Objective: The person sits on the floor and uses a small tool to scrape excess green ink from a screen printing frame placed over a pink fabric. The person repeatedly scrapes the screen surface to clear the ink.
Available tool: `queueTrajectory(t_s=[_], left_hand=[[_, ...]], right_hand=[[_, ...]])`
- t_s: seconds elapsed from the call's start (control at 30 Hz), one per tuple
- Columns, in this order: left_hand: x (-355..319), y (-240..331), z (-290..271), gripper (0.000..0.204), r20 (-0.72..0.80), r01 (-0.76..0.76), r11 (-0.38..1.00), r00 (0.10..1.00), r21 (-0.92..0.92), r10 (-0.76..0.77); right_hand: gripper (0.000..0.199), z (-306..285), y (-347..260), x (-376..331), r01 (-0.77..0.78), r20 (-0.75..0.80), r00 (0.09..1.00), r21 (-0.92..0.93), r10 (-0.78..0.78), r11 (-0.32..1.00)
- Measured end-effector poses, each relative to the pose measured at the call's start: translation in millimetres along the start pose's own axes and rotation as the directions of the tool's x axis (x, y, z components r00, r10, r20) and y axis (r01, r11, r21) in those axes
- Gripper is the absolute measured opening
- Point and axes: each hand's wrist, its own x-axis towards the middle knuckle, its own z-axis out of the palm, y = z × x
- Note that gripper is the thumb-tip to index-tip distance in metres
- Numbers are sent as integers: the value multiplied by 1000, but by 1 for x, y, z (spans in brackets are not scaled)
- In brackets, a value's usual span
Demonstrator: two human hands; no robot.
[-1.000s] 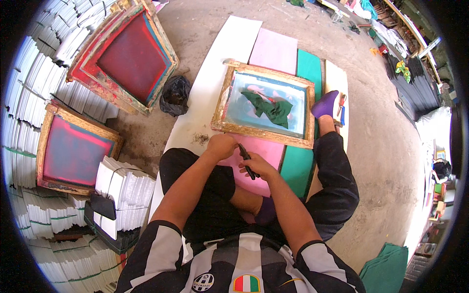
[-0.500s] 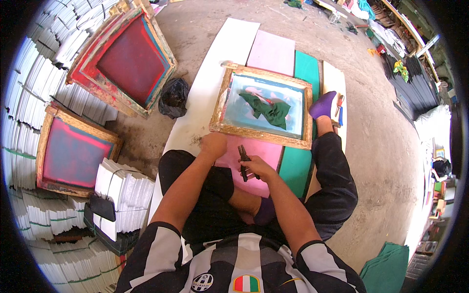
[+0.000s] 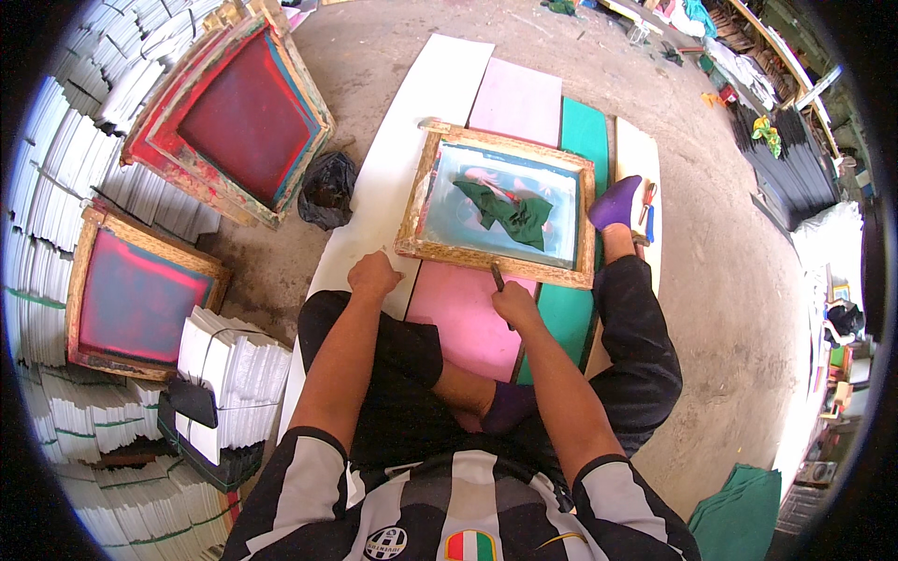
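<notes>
My right hand [image 3: 516,307] is wrapped round dark-handled pliers [image 3: 498,275], their upper end at the near edge of a wooden screen-printing frame [image 3: 486,262]. Whether they touch the wood I cannot tell. Inside the frame, a crumpled dark green cloth [image 3: 510,213] lies on the pale blue mesh. To the left, my left hand [image 3: 374,274] is closed above the white board [image 3: 341,257], apart from the frame's near left corner. What its fingers hold, if anything, is hidden.
Pink [image 3: 458,309] and green [image 3: 571,323] boards lie under the frame. By my foot is a screwdriver [image 3: 648,198]. Red-stained screen frames [image 3: 248,122], a black plastic bag [image 3: 327,190] and tied stacks of white sheets [image 3: 238,374] stand at the left.
My left hand has moved left, away from the frame's near edge. My right hand has gone right and forward with the pliers, turning them and bringing their end to the frame's near edge.
</notes>
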Motion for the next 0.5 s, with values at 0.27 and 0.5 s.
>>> queueTrajectory(t_s=[0.27, 0.5], left_hand=[[-4, 12, -5, 50, 39, 2, 1000, 999, -6, -1], [0, 15, 2, 56, 67, -69, 997, 995, -18, 70]], right_hand=[[37, -2, -14, 1, -11, -53, 999, -129, 4, 992], [37, -11, -28, -7, -27, -69, 998, -212, 13, 977]])
